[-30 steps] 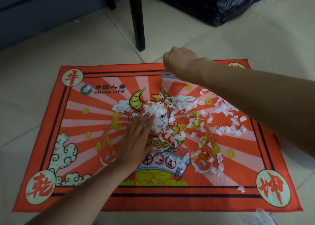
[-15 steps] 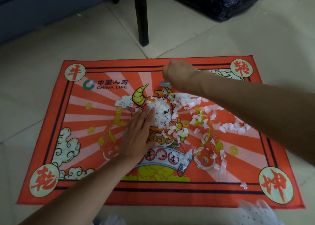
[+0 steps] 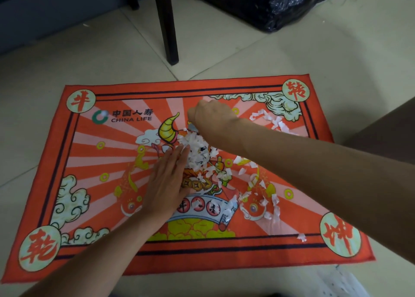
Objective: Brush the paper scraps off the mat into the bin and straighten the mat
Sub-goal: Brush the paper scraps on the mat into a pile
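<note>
A red printed mat lies on the tiled floor, its far edge slanting a little. White paper scraps are heaped at its middle, and looser ones trail right and toward its far right corner. My left hand lies flat on the mat, straight fingers touching the heap's left side. My right hand is curled just behind the heap, gripping a small grey object that is mostly hidden under it. A black plastic bin bag stands beyond the mat at the far right.
A dark chair leg stands on the floor just behind the mat's far edge. A brown surface juts in at the right. Something white and dotted lies near the front right corner.
My right hand has moved from the mat's far edge toward me, up to the heap, and scraps have gathered tighter at the middle. My left hand has stayed beside the heap.
</note>
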Demonstrator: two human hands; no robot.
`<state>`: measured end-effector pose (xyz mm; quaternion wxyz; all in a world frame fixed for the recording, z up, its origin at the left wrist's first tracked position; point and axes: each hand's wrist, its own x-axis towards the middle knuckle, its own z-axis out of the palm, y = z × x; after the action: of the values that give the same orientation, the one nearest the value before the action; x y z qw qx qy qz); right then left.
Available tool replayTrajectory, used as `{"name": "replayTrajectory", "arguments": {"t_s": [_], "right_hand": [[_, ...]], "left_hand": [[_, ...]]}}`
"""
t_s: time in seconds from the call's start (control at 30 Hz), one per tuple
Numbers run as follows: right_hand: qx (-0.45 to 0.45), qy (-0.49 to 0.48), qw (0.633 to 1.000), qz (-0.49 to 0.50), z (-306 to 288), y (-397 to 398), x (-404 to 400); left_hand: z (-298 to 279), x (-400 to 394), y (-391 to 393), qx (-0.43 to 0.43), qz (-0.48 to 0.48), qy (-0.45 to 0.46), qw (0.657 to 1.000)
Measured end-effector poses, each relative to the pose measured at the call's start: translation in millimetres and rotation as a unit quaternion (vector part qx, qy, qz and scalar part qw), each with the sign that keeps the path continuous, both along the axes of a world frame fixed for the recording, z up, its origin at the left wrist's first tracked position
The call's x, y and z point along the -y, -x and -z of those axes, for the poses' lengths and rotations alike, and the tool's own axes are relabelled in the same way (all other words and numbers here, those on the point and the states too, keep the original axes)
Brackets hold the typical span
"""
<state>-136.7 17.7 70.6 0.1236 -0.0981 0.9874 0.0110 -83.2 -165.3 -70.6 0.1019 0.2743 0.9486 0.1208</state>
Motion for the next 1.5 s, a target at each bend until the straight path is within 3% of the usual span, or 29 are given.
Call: {"name": "replayTrajectory", "arguments": {"t_s": [0.23,0.43,0.8,1.5], "right_hand": [[-0.045,-0.036,0.997,0.06,-11,19,-44],[-0.027,-0.064,0.99,0.125,3,12,-90],[-0.037,-0.113,0.987,0.103,32,-22,-143],[0.011,0.057,0.994,0.097,9,-22,-77]], "left_hand": [[-2,-2,2,0.012,0.021,0.0,1.0],[0,-16,0,0.014,0.044,-0.012,0.999],[-3,-46,-5,0.011,0.078,-0.009,0.997],[-7,-56,-4,0.011,0.076,-0.006,0.997]]}}
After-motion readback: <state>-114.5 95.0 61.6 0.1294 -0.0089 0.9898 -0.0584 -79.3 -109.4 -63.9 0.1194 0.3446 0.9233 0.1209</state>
